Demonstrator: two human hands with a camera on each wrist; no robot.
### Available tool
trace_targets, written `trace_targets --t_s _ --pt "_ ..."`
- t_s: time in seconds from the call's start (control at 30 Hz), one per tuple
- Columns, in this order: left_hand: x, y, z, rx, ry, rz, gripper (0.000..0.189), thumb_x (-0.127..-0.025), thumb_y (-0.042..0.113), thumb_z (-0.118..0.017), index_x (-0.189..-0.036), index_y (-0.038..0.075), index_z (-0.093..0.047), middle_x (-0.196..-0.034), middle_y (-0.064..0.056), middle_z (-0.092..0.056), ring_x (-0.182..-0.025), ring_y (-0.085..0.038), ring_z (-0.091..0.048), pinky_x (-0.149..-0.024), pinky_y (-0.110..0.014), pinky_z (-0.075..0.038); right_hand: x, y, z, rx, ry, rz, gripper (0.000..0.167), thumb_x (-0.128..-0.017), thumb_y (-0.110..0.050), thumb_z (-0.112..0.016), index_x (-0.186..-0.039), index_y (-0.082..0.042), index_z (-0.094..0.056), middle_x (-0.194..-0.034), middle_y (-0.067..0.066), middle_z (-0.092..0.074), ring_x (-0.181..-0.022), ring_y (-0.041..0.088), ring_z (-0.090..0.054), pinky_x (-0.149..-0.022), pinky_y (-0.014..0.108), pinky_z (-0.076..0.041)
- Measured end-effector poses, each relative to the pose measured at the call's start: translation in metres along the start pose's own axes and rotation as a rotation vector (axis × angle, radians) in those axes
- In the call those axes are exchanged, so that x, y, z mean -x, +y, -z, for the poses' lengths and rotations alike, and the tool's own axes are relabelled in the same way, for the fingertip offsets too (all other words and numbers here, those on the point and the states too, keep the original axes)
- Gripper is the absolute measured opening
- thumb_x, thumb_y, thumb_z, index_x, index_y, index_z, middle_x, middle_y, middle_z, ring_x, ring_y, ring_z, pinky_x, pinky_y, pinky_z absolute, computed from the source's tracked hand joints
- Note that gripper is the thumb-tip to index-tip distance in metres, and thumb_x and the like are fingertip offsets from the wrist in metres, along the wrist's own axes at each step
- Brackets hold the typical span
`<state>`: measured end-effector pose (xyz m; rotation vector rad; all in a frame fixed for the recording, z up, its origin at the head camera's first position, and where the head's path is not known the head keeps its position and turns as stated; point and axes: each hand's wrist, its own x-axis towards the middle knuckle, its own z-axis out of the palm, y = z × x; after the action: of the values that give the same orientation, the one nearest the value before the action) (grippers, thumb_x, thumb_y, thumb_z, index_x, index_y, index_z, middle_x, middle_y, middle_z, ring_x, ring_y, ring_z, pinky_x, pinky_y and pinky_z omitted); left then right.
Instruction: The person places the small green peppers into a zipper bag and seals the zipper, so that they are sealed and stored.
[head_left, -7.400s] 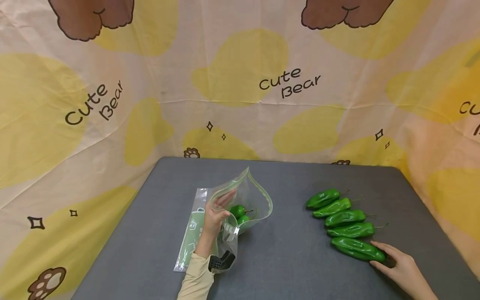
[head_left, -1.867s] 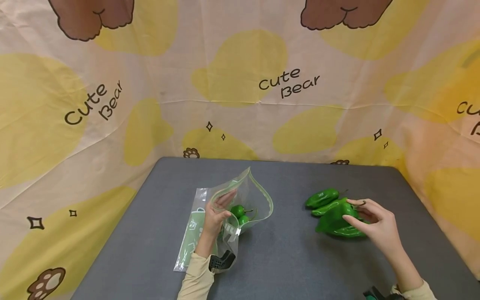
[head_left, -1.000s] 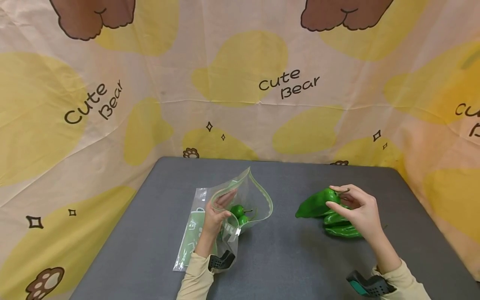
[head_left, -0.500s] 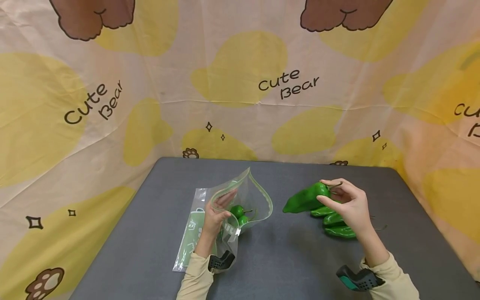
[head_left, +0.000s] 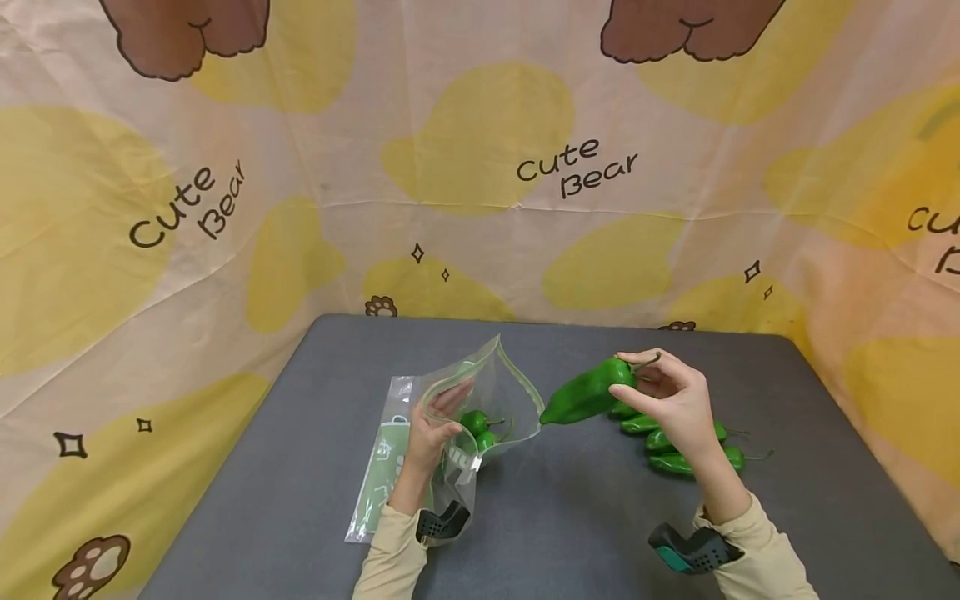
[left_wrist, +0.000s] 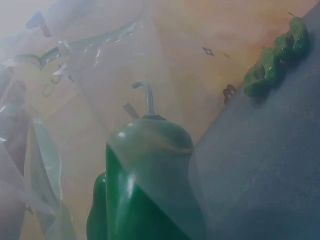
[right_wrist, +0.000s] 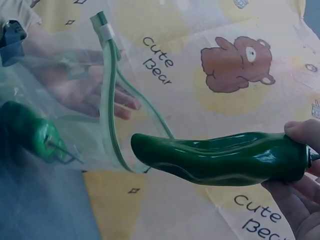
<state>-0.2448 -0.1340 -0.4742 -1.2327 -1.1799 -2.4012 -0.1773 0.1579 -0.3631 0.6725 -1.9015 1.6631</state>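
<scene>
A clear zip bag (head_left: 534, 398) with a green-edged mouth stands open left of the table's middle, and green peppers (head_left: 474, 422) lie inside it. My left hand (head_left: 429, 433) is at the bag's left side, fingers extended and thumb spread, supporting the mouth. My right hand (head_left: 675, 404) pinches another green pepper (head_left: 581, 396) by its stem end, thumb on one side and fingers on the other. The held pepper's tip points left and overlaps the bag's right rim in the head view. Seen from the right wrist, the pepper (right_wrist: 220, 160) lies nearly level, its tip right at the zip edge.
Several green peppers (head_left: 675, 462) lie in a row on the grey table (head_left: 525, 550), partly hidden behind the right hand. A flat green-printed plastic packet (head_left: 381, 475) lies left of the bag. A patterned cloth (head_left: 480, 167) hangs around the table.
My right hand put the nearest pepper of the row out of its place, lifted it and carried it left to the bag's mouth. The left hand and bag have hardly moved.
</scene>
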Motion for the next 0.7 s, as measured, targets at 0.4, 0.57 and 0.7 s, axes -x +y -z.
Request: trace_targets --t_s 0.4,0.57,0.7 --pt "0.0 0.001 -0.001 -0.022 0.006 0.006 0.054 -0.074 0.015 -0.072 -0.121 0.001 -0.049 -0.118 -0.013 -0.055 -0.112 -0.025 -0.049 -0.099 -0.032 -0.03 -0.007 0.005 -0.029 -0.027 -0.06 -0.053 0.039 -0.067 0.019 -0.066 -0.104 0.006 -0.061 -0.101 0.011 -0.059 -0.082 0.014 -0.058 -0.068 0.022 -0.05" --pt "-0.001 0.001 -0.001 -0.011 -0.009 -0.002 0.055 -0.075 0.014 -0.071 -0.122 0.0 -0.048 -0.119 -0.014 -0.054 -0.113 -0.026 -0.048 -0.1 -0.032 -0.029 -0.006 0.009 -0.042 -0.12 -0.109 -0.091 0.042 -0.068 0.019 -0.066 -0.108 0.014 -0.054 -0.103 0.016 -0.055 -0.087 0.017 -0.06 -0.072 0.029 -0.051" --pt "-0.001 0.001 -0.001 -0.013 -0.012 -0.001 0.055 -0.075 0.014 -0.071 -0.122 0.0 -0.048 -0.119 -0.014 -0.054 -0.113 -0.026 -0.048 -0.1 -0.032 -0.028 -0.003 0.014 -0.053 -0.111 -0.15 -0.114 0.041 -0.067 0.016 -0.069 -0.106 0.012 -0.055 -0.101 0.019 -0.054 -0.088 0.017 -0.06 -0.074 0.032 -0.05"
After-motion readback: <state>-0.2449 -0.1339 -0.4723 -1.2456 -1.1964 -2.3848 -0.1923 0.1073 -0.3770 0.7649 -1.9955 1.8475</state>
